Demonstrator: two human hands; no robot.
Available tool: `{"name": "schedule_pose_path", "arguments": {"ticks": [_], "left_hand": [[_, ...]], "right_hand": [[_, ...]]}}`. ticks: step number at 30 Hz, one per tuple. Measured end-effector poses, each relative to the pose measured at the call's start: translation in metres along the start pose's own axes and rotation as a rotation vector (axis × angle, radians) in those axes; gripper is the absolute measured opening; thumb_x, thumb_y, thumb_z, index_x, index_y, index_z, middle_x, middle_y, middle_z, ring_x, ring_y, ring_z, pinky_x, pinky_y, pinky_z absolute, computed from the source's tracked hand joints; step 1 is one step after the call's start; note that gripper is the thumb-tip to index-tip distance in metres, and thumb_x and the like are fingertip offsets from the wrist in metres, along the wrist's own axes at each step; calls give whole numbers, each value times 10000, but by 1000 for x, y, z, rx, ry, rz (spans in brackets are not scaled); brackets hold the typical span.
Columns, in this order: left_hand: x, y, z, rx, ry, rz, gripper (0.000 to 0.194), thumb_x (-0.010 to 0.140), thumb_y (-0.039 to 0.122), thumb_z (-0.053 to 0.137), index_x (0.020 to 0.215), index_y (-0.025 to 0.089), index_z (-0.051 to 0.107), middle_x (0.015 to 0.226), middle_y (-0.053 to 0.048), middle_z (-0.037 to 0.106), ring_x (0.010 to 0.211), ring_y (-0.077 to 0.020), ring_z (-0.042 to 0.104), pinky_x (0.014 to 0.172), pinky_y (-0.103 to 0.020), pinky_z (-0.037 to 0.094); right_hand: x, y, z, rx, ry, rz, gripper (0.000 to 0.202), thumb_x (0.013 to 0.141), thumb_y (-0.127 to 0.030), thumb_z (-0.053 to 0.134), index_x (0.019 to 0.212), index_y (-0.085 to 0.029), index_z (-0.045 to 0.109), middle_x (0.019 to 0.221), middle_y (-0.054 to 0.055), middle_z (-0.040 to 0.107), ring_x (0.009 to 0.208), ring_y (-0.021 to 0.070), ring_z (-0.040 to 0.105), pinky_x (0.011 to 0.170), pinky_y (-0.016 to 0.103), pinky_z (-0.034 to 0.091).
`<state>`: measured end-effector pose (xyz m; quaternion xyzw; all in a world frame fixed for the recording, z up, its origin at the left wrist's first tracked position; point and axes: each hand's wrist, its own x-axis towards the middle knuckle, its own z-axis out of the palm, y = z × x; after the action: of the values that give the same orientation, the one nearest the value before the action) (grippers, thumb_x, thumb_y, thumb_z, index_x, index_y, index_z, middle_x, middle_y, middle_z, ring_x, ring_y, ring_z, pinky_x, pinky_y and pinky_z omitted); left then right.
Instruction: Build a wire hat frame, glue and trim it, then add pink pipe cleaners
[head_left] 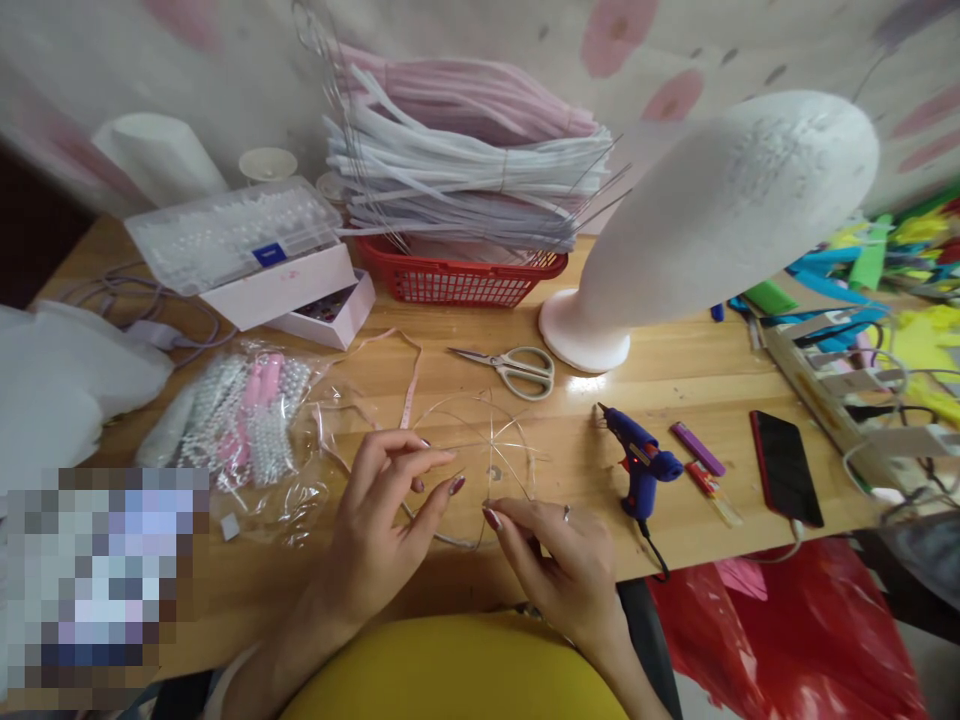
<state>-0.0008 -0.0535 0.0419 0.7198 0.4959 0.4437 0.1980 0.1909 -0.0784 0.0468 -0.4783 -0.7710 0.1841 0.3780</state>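
A thin gold-coloured wire frame [491,443], round with wires crossing at its middle, is in front of me just above the wooden table. My right hand [562,560] pinches its near edge between thumb and forefinger. At the frame's left side is my left hand [382,510], with thumb and forefinger apart and nothing plainly held between them. Scissors [525,372] with pale handles lie beyond the frame. A pink tape measure [411,385] runs behind my left hand. To the right, a blue glue gun [640,465] rests on the table with a small red light showing.
Bagged bead strings [255,420] lie left, below a clear bead case [240,235] on boxes. A red basket [461,280] of fuzzy stems stands behind, beside a white foam form [705,220]. A purple lighter [697,448], a phone [786,468] and a power strip [817,400] lie right.
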Motion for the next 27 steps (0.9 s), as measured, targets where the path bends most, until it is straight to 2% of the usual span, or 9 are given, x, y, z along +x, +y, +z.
{"name": "schedule_pose_path", "arguments": {"ticks": [3,6,9,13,16,19,22,25,27], "left_hand": [[-3,0,-1,-99,-73,-63,144,932,147,609,1040,241,621,942,-1,660,809,-113,646,750,-242,542],[-6,2,0,-236,-195,-232,110,968,238,567,1053,257,634,917,9,730,826,-125,702,745,-241,562],[-5,6,4,-378,-305,-380,164,966,354,562,1061,253,649,874,3,746,752,-137,704,651,-239,567],[2,12,11,-456,-411,-468,228,948,422,568,1016,237,684,797,1,737,685,-140,669,587,-236,521],[6,13,14,-469,-432,-506,251,942,428,566,935,219,705,740,2,710,643,-135,626,572,-241,484],[6,12,14,-473,-415,-518,252,934,416,577,851,211,697,721,9,681,635,-126,581,571,-238,449],[5,10,13,-482,-414,-523,246,939,399,573,820,213,681,713,21,648,625,-115,537,558,-231,411],[3,9,12,-484,-409,-502,200,945,337,560,815,214,648,700,34,599,626,-109,509,562,-228,396],[3,8,12,-467,-393,-458,191,943,289,551,778,210,605,690,41,555,635,-107,499,579,-229,394]], "right_hand": [[0,0,0,-11,-13,-23,95,948,-163,576,970,-209,657,716,-4,758,474,90,626,467,205,436],[-1,0,1,-16,-39,-27,106,949,-153,569,985,-204,654,691,-13,742,434,80,577,441,210,403],[-1,0,1,-23,-71,-37,115,949,-149,567,1017,-195,648,667,-19,722,413,76,540,428,217,374],[-2,1,-1,-33,-96,-45,144,948,-147,547,1049,-202,634,640,-27,693,432,87,544,432,227,367],[-3,1,-3,-34,-78,-78,156,938,-126,548,1051,-205,620,638,-28,682,449,92,549,440,233,379],[-1,0,-4,-62,72,-48,151,914,-99,581,1008,-211,619,625,-36,643,476,93,548,466,230,410],[4,2,-5,-73,188,56,173,900,-109,625,1027,-225,634,736,-5,655,609,115,608,537,232,481],[8,5,-2,-82,166,90,227,902,-136,640,1109,-229,632,876,38,687,753,148,654,619,262,537],[9,7,0,-68,135,88,255,915,-115,617,1142,-233,618,848,24,685,736,141,651,642,265,544]]}}
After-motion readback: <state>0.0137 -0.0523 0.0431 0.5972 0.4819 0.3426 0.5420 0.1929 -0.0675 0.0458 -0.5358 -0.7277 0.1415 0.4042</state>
